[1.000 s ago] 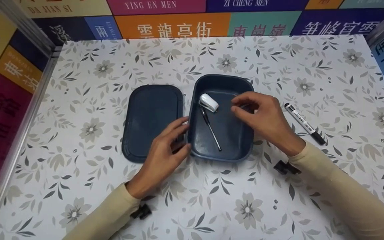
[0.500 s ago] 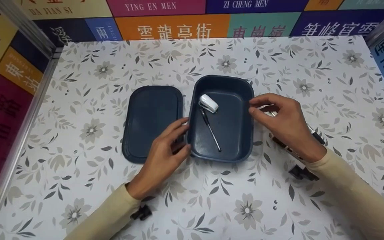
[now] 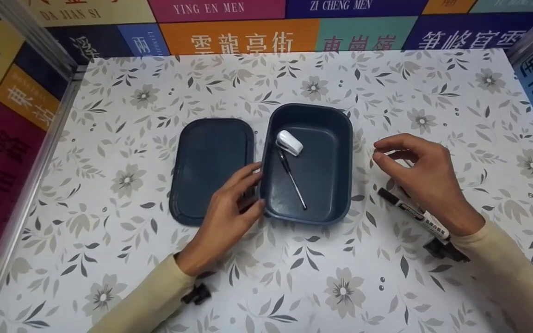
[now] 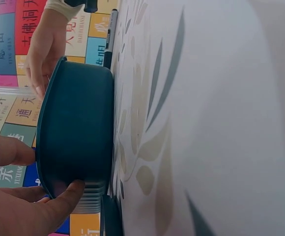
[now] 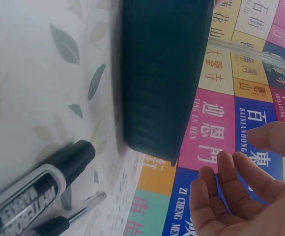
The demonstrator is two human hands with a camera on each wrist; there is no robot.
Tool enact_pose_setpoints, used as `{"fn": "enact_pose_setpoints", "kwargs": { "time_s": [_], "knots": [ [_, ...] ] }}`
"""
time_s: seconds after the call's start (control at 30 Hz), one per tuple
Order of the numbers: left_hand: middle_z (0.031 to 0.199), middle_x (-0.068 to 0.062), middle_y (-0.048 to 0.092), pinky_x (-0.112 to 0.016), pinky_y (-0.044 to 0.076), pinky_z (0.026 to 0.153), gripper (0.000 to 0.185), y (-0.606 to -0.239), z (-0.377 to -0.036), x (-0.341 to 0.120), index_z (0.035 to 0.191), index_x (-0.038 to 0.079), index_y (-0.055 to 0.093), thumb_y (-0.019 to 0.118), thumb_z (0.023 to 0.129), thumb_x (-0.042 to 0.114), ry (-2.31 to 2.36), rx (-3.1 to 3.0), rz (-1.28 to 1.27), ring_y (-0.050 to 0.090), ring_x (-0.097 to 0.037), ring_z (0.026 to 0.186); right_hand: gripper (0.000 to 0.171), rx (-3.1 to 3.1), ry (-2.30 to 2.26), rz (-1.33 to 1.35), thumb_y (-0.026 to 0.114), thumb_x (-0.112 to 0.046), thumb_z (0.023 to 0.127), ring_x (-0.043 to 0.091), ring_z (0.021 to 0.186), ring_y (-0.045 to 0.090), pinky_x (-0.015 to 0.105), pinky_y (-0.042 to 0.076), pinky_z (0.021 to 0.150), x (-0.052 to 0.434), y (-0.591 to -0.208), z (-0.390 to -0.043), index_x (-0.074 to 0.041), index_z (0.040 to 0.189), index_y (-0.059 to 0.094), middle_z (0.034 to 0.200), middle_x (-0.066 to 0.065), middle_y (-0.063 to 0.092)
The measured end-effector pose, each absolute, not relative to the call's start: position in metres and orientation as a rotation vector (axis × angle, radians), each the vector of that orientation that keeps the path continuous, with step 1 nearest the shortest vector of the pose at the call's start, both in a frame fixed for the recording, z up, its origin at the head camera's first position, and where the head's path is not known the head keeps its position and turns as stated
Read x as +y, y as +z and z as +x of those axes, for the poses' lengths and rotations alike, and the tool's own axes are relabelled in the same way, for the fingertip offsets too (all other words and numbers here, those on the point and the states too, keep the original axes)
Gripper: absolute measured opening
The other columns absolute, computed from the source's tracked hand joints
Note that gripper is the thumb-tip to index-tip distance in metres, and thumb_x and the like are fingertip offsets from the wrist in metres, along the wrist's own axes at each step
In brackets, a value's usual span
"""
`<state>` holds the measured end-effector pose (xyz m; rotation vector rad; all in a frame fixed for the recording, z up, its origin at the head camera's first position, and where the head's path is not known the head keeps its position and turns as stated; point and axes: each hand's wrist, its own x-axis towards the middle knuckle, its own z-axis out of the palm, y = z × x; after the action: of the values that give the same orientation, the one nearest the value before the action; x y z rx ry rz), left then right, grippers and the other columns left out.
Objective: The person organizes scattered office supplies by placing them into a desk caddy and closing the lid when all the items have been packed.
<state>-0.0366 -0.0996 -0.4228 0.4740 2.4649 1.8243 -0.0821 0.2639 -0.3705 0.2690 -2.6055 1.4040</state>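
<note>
A dark blue lidless plastic box (image 3: 315, 178) stands upright on the patterned tabletop. Inside it lie a pen (image 3: 293, 180) and a small white rounded object (image 3: 289, 142), possibly a mini stapler. My left hand (image 3: 227, 210) rests its fingertips and thumb against the box's left side; the left wrist view shows them touching the wall. To the right of the box, my right hand (image 3: 426, 178) hovers with loosely bent fingers and nothing between them. Beneath it lies a black-and-white whiteboard marker (image 3: 414, 215). A slim black pen (image 5: 54, 226) with a clear end is beside that marker in the right wrist view.
The box's dark blue lid (image 3: 211, 162) lies flat to the left of the box, partly behind my left hand. Boards with coloured lettering (image 3: 241, 37) wall the back and sides. A black wrist mount (image 3: 444, 249) hangs under the right sleeve.
My right hand has moved out of the box and to the right, over the marker seen there before, and has uncovered another marker below. My left hand and the box have not moved.
</note>
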Motion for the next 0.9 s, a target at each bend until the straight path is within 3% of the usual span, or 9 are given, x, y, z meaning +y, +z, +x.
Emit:
{"fn": "enact_pose_setpoints", "kwargs": {
  "time_s": [0.57, 0.73, 0.9],
  "knots": [
    [0.17, -0.011, 0.047, -0.033, 0.059, 0.108, 0.056, -0.422, -0.036, -0.101, 0.154, -0.008, 0.057, 0.07, 0.1, -0.004, 1.805, 2.475, 0.481, 0.057, -0.025, 0.146, 0.02, -2.662, 1.311, 0.234, 0.084, -0.01, 0.098, 0.006, 0.098, 0.072, 0.013, 0.052, 0.084, 0.281, -0.38, -0.072, -0.014, 0.117, 0.085, 0.113, 0.004, 0.082],
    [0.17, -0.012, 0.047, -0.032, 0.059, 0.108, 0.056, -0.422, -0.036, -0.101, 0.154, -0.008, 0.057, 0.07, 0.1, -0.003, 1.799, 2.472, 0.475, 0.056, -0.023, 0.146, 0.02, -2.677, 1.296, 0.227, 0.084, -0.008, 0.097, 0.003, 0.097, 0.073, 0.012, 0.053, 0.084, 0.287, -0.387, -0.068, -0.01, 0.117, 0.084, 0.114, 0.008, 0.081],
    [0.17, -0.012, 0.047, -0.031, 0.059, 0.108, 0.056, -0.421, -0.036, -0.101, 0.154, -0.009, 0.057, 0.07, 0.1, -0.005, 1.803, 2.469, 0.48, 0.056, -0.023, 0.146, 0.019, -2.724, 1.278, 0.18, 0.083, -0.01, 0.098, -0.002, 0.096, 0.072, 0.01, 0.053, 0.081, 0.298, -0.395, -0.063, -0.009, 0.117, 0.084, 0.112, 0.004, 0.081]
  ]
}}
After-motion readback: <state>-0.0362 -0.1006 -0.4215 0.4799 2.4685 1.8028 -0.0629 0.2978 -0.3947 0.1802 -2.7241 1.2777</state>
